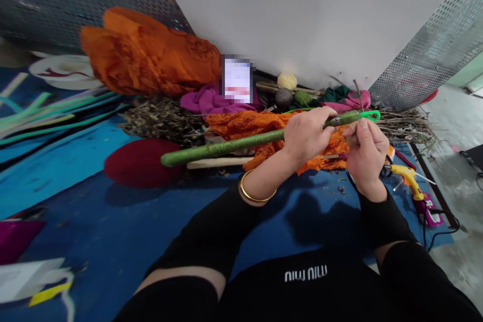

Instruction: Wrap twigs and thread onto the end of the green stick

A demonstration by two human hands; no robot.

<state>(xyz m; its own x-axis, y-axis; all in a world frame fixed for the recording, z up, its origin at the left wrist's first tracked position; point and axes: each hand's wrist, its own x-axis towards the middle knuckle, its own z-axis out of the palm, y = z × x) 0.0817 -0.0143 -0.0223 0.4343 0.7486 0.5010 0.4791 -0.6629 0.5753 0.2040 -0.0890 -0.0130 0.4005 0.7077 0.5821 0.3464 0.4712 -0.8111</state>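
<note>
My left hand (pixel 307 133) grips a long stick wrapped in green tape (pixel 226 147), held level above the blue mat. A gold bangle sits on that wrist. My right hand (pixel 365 153) pinches the stick's right end, where a bright green pipe cleaner (pixel 370 115) loops around it and a thin bare twig (pixel 358 93) pokes up. Under both hands lies crumpled orange cloth (pixel 256 126).
A yellow glue gun (pixel 409 178) with its cord lies at the right. Dark red round cushion (pixel 141 161), big orange fabric bundle (pixel 151 55), magenta cloth (pixel 207 100), dry twigs (pixel 407 126), yarn balls (pixel 287 81) and a white board (pixel 302 15) surround the blue mat (pixel 113 221).
</note>
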